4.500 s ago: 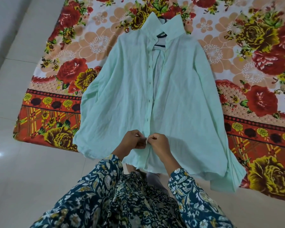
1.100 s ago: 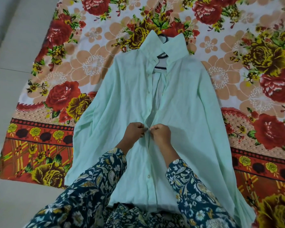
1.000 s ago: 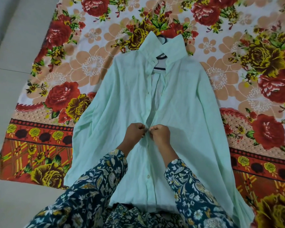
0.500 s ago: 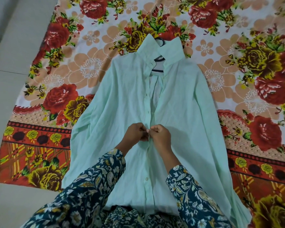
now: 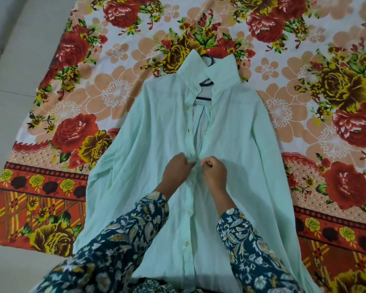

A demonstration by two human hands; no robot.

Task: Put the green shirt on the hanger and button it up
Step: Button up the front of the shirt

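Head view. Green shirt (image 5: 241,144): lay flat on floral sheet (image 5: 114,92), hanger (image 5: 203,98) inside collar, fastened below the hands, open above. Left hand (image 5: 179,168), right hand (image 5: 215,171): each pinched one front edge at mid-chest. Fabric judged light, limp, crease-prone; best held by the edges, close beside the button.

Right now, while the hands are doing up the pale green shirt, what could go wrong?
1. The left hand and the right hand both pinch the front edges of the pale green cotton shirt. Several open buttonholes wait above them, so a button might slip into the wrong hole and leave the front crooked.
2. The collar lies unbuttoned around the thin dark hanger, so a hard tug might pull the shirt off it.
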